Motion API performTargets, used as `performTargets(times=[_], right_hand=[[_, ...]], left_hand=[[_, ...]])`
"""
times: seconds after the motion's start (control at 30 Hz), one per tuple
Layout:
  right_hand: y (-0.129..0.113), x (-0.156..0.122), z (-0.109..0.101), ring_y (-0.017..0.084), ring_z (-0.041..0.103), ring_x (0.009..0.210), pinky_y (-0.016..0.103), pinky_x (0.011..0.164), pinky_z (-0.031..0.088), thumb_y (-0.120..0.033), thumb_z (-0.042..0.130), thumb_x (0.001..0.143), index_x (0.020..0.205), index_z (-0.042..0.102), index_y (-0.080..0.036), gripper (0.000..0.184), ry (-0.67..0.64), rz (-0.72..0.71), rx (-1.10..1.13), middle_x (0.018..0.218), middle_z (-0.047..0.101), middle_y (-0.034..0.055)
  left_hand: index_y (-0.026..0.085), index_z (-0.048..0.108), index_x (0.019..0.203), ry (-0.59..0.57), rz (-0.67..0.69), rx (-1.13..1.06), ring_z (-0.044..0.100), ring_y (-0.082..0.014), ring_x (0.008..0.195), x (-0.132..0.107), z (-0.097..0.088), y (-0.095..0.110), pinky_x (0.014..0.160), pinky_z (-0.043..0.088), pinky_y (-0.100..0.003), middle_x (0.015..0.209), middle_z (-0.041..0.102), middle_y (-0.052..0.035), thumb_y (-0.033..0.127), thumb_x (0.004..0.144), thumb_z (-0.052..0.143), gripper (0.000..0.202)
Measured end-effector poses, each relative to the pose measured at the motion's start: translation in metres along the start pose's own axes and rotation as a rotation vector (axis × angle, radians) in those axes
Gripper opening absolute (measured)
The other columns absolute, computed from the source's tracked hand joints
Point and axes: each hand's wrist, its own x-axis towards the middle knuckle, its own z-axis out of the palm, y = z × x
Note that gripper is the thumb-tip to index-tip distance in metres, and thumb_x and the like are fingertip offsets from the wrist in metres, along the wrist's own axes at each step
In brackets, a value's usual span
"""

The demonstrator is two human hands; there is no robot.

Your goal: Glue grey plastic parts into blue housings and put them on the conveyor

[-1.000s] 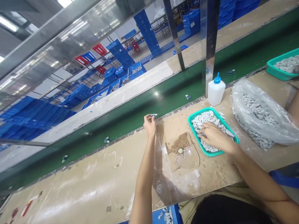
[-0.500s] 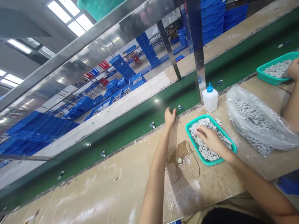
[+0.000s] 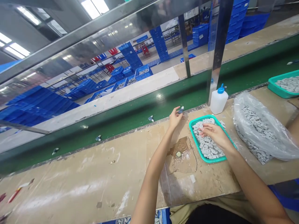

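My left hand (image 3: pixel 175 117) reaches to the edge of the green conveyor belt (image 3: pixel 130 118) and pinches a small blue-and-white part (image 3: pixel 180 110). My right hand (image 3: pixel 213 133) rests in a teal tray (image 3: pixel 196 145) of several small grey pieces, its fingers curled on the pieces. Whether it holds one is unclear. More small parts (image 3: pixel 150 118) lie spaced along the belt to the left.
A white glue bottle with a blue cap (image 3: pixel 219 100) stands behind the tray beside a steel post (image 3: pixel 217 53). A clear bag of grey pieces (image 3: pixel 259 127) lies to the right. A second teal tray (image 3: pixel 282 84) sits far right. Stacked blue crates (image 3: pixel 37 105) fill the background.
My left hand let go of one part onto the belt, opened, then closed on another part at the belt's edge. My right hand stayed in the tray, shifting over the pieces.
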Motion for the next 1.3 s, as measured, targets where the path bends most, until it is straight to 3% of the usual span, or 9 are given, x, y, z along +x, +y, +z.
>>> performTargets(times=[0.13, 0.27, 0.33, 0.43, 0.53, 0.7, 0.83, 1.1, 1.3], right_hand=[[-0.001, -0.011, 0.011, 0.025, 0.075, 0.076, 0.039, 0.072, 0.064, -0.059, 0.081, 0.069, 0.099, 0.071, -0.018, 0.051, -0.086, -0.023, -0.12, 0.087, 0.077, 0.0094], [0.011, -0.03, 0.046, 0.023, 0.076, 0.079, 0.036, 0.073, 0.064, -0.049, 0.071, 0.083, 0.109, 0.072, -0.021, 0.038, -0.245, -0.131, -0.29, 0.092, 0.078, 0.0076], [0.02, -0.039, 0.064, 0.022, 0.076, 0.082, 0.035, 0.076, 0.063, -0.04, 0.066, 0.088, 0.107, 0.073, -0.023, 0.026, -0.308, -0.238, -0.439, 0.097, 0.079, 0.0063], [0.035, -0.048, 0.08, 0.022, 0.076, 0.088, 0.035, 0.082, 0.062, -0.03, 0.06, 0.094, 0.1, 0.076, -0.024, 0.019, -0.363, -0.449, -0.689, 0.099, 0.079, 0.0051], [0.046, -0.047, 0.08, 0.022, 0.075, 0.09, 0.034, 0.08, 0.061, -0.029, 0.056, 0.098, 0.105, 0.078, -0.024, 0.024, -0.375, -0.616, -0.866, 0.1, 0.079, 0.0062], [0.054, -0.044, 0.073, 0.021, 0.076, 0.086, 0.033, 0.077, 0.062, -0.029, 0.052, 0.1, 0.112, 0.077, -0.022, 0.028, -0.453, -0.735, -1.009, 0.098, 0.079, 0.007], [0.053, -0.044, 0.073, 0.02, 0.075, 0.089, 0.033, 0.081, 0.062, -0.028, 0.052, 0.1, 0.11, 0.077, -0.021, 0.028, -0.479, -0.783, -1.035, 0.1, 0.078, 0.0078], [0.05, -0.045, 0.077, 0.017, 0.074, 0.079, 0.029, 0.073, 0.061, -0.028, 0.055, 0.099, 0.105, 0.079, -0.021, 0.025, -0.494, -0.833, -1.083, 0.089, 0.077, 0.0063], [0.049, -0.046, 0.078, 0.018, 0.073, 0.077, 0.031, 0.073, 0.061, -0.031, 0.053, 0.1, 0.104, 0.079, -0.021, 0.027, -0.515, -0.774, -1.098, 0.087, 0.077, 0.0065]], left_hand=[[0.015, 0.069, 0.105, -0.074, -0.137, -0.615, 0.047, -0.0054, 0.049, -0.054, -0.039, -0.002, 0.056, 0.043, -0.019, 0.063, 0.056, 0.0037, 0.033, 0.082, 0.071, 0.03], [0.01, 0.069, 0.085, -0.075, -0.327, -0.885, 0.02, -0.0015, 0.039, -0.101, -0.07, -0.013, 0.042, 0.025, -0.016, 0.048, 0.032, 0.0103, 0.06, 0.086, 0.064, 0.05], [0.01, 0.066, 0.076, -0.012, -0.392, -0.97, 0.026, -0.0016, 0.039, -0.118, -0.078, -0.021, 0.041, 0.025, -0.015, 0.048, 0.034, 0.009, 0.063, 0.086, 0.063, 0.054], [0.011, 0.063, 0.073, 0.105, -0.393, -1.015, 0.054, -0.0063, 0.055, -0.133, -0.084, -0.031, 0.054, 0.043, -0.018, 0.064, 0.058, -0.0003, 0.059, 0.087, 0.064, 0.05], [0.011, 0.064, 0.082, 0.114, -0.411, -1.1, 0.064, -0.0125, 0.069, -0.14, -0.086, -0.035, 0.069, 0.052, -0.026, 0.078, 0.065, -0.0048, 0.048, 0.091, 0.063, 0.038], [0.012, 0.066, 0.093, 0.075, -0.379, -1.252, 0.048, -0.0062, 0.055, -0.143, -0.09, -0.032, 0.055, 0.039, -0.02, 0.072, 0.055, -0.0001, 0.025, 0.097, 0.058, 0.016], [0.011, 0.068, 0.093, 0.01, -0.407, -1.317, 0.046, -0.0061, 0.056, -0.145, -0.094, -0.027, 0.053, 0.036, -0.019, 0.073, 0.051, -0.0003, 0.016, 0.097, 0.051, 0.018], [0.011, 0.066, 0.111, 0.029, -0.377, -1.159, 0.061, -0.0087, 0.068, -0.145, -0.093, -0.03, 0.076, 0.05, -0.024, 0.076, 0.062, -0.0012, 0.015, 0.095, 0.055, 0.019], [0.013, 0.072, 0.104, 0.072, -0.33, -1.106, 0.069, -0.0121, 0.08, -0.141, -0.09, -0.044, 0.094, 0.051, -0.034, 0.095, 0.073, -0.0055, 0.02, 0.077, 0.081, 0.029]])
